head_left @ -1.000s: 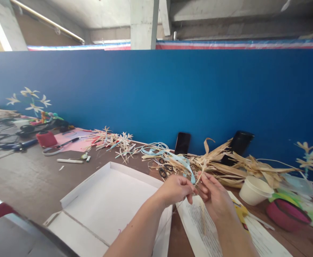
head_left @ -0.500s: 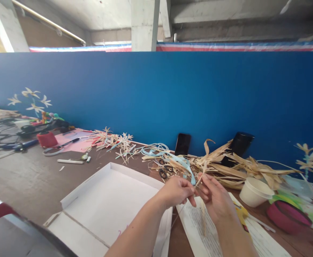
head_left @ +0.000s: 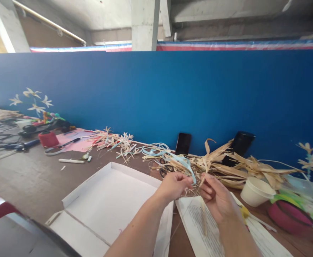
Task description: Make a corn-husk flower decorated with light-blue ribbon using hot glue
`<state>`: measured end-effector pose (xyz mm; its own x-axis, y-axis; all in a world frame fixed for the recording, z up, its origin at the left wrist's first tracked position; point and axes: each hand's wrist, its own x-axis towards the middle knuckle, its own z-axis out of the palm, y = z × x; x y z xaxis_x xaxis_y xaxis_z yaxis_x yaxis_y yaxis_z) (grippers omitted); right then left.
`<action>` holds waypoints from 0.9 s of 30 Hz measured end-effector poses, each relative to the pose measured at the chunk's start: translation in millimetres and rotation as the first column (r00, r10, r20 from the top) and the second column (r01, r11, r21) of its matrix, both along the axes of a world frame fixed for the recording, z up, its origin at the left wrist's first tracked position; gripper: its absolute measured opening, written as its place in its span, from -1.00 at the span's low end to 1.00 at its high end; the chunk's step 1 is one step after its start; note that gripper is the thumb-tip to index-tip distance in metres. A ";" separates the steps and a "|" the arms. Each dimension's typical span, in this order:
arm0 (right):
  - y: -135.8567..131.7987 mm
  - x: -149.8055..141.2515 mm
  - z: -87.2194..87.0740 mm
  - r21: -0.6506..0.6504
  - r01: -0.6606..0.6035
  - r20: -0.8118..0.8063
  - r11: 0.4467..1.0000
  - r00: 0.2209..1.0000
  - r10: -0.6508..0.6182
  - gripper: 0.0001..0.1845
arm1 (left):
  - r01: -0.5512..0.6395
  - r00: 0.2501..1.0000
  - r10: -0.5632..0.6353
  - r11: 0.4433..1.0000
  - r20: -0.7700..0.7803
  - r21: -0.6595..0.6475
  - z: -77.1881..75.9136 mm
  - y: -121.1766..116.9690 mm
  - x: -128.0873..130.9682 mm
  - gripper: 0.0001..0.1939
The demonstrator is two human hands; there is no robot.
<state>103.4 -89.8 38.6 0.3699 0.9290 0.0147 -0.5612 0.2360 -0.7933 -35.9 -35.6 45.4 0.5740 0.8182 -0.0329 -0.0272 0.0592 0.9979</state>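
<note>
My right hand [head_left: 216, 196] pinches a pale dried-husk piece [head_left: 202, 180] between thumb and fingertips; its upper part merges with the husks behind. Just left of it, my left hand [head_left: 175, 186] is closed in a pinch, and what its fingertips hold is too small to make out. A thin thread [head_left: 179, 225] runs down below the gap between the hands. Behind the fingertips lies a light blue ribbon [head_left: 184, 162]. A printed sheet [head_left: 192, 217] is under the hands, and a loose husk strip [head_left: 205, 223] lies on it.
An open white box lid [head_left: 113, 200] lies to the left. Dried husks [head_left: 252, 166], a phone [head_left: 183, 144], a white cup [head_left: 256, 192] and a magenta bowl-shaped item [head_left: 288, 216] line the right and back. Husk flowers [head_left: 125, 141] and a red spool [head_left: 48, 139] sit farther left. A blue partition [head_left: 151, 92] stands behind.
My hands have drawn slightly apart, the left moving left and up a little. The left fingers have curled in more. The right hand keeps its pinch on the husk piece.
</note>
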 end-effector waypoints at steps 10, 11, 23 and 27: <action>0.9 -11.8 2.4 -0.106 0.009 0.097 0.994 0.995 0.002 -0.76 | -0.035 0.986 0.066 0.979 0.151 -0.201 1.4 -5.2 9.7 -0.60; 1.0 -12.2 2.7 -0.112 0.013 0.102 0.994 0.995 -0.001 -0.76 | -0.033 0.986 0.067 0.977 0.155 -0.211 1.0 -5.0 9.7 -0.59; 1.6 -10.7 0.3 -0.135 -0.027 0.107 0.990 0.993 0.042 -0.77 | 0.209 0.923 -0.065 0.912 0.379 -0.352 -10.0 -3.0 8.0 -0.68; 0.5 -8.8 -0.2 -0.135 -0.075 0.107 0.988 0.990 0.090 -0.80 | 0.343 0.875 -0.123 0.840 0.468 -0.420 -15.7 0.0 7.1 -0.75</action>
<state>94.6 -89.3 38.4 0.2947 0.9529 -0.0712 -0.4804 0.0833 -0.8731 -28.8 -35.6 29.7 0.7940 0.5995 -0.1007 -0.3443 0.5799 0.7384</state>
